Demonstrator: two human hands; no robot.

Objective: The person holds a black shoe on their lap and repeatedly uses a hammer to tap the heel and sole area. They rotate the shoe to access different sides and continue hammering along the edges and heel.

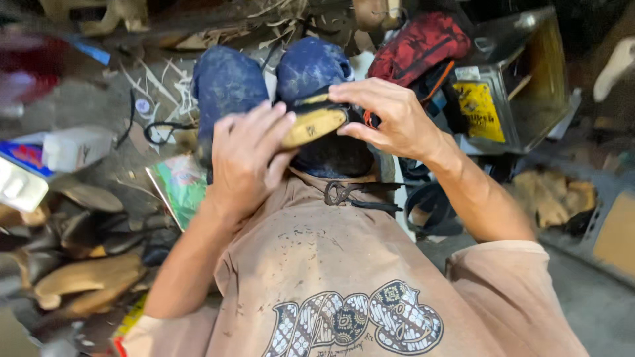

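A tan shoe sole point(316, 123) with a dark upper sits between both hands, above my lap. My left hand point(246, 158) wraps its near end, fingers pressed over the sole. At the far end my right hand point(390, 119) pinches the sole's edge between thumb and fingers. My knees in dusty blue trousers point(228, 82) rise just behind. A black lace or strap point(344, 193) lies on my beige shirt below the hands.
Several wooden shoe lasts and soles point(83, 277) are piled at the left. A red patterned bag point(418, 43) and a metal tin with a yellow label point(503, 92) stand at the right. Boxes point(73, 147) and scraps litter the floor behind.
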